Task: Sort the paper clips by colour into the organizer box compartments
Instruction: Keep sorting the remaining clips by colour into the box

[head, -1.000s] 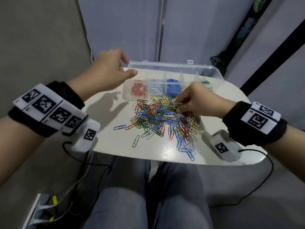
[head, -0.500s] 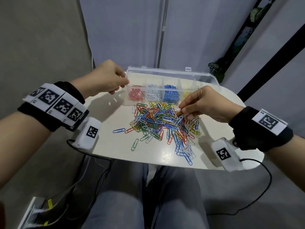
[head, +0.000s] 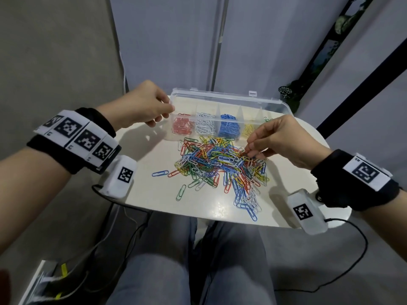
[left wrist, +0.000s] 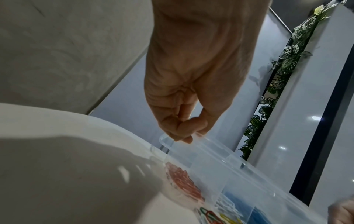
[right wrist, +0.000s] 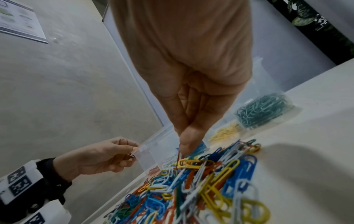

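Left hand (head: 141, 106) pinches the near-left corner of the clear organizer box (head: 231, 102) at the table's (head: 154, 194) far side. Compartments, left to right: red, white, blue, yellow and green clips. Right hand (head: 277, 142), fingertips pressed together, pinches what appears to be a red clip at the far right of the mixed clip pile (head: 220, 166), just near of the box.

**Sorting coloured clips at the organizer box**

The left hand (head: 141, 106) pinches the near-left corner of the clear organizer box (head: 229, 102). The right hand (head: 279, 139) pinches a clip from the mixed pile (head: 220, 164) on the white surface (head: 154, 194). Compartments, left to right: red (head: 181, 126), white (head: 206, 125), blue (head: 229, 126), yellow (head: 248, 128).
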Demonstrator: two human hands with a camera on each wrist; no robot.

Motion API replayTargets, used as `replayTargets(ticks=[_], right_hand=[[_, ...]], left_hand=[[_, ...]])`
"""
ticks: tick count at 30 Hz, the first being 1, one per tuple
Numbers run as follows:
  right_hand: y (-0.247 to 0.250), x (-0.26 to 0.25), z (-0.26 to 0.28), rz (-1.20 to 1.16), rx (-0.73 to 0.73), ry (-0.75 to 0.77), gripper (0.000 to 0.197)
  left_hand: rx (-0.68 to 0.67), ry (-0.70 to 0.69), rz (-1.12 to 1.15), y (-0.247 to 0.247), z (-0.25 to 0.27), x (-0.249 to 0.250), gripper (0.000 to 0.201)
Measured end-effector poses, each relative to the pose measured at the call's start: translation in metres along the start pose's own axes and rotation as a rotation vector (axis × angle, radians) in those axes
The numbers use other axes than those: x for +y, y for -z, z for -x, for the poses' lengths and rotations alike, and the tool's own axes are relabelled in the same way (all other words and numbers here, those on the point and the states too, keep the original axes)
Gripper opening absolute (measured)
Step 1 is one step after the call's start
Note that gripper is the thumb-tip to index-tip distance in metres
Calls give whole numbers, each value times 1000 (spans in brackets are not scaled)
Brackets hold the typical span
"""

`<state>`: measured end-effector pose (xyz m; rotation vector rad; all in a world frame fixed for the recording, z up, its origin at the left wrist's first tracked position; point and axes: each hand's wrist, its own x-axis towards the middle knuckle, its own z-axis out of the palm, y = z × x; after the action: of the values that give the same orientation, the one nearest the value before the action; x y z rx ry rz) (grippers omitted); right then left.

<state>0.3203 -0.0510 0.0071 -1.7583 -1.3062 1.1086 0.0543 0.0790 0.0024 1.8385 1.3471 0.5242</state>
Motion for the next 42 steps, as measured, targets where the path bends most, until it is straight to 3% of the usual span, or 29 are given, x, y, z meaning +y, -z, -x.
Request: replayTargets(ticks=[4,8,10,16,21,24,28,31,37,42], right_hand=[[-2,-3,0,121,4,21,15],[-7,-4,-3,646,-25,172,20],[-13,-3,-3,743,-31,192,19],[-16,-4,-1,658,-52,182,6],[5,-12,1,484,50,156,10],[13,-12,7,454,10,117,10],[16,0,11,529,-73,57,15],[11,10,10,622,-48,33,16],[-4,12,9,748,-17,114,6],[6,3,10,628,22,107,7]], left_hand=[[-11,7,12,0,1,0,22],[-15,9,23,0,2,2,22],[-18,10,20,0,3,2,22],[-24,12,15,0,3,2,24],[-26,9,19,0,3,2,24],[-25,8,15,0,2,1,25],[-23,6,16,0,2,0,25],[-21,3,12,0,2,1,24],[-19,9,4,0,2,1,21],[-27,8,14,0,2,1,23]])
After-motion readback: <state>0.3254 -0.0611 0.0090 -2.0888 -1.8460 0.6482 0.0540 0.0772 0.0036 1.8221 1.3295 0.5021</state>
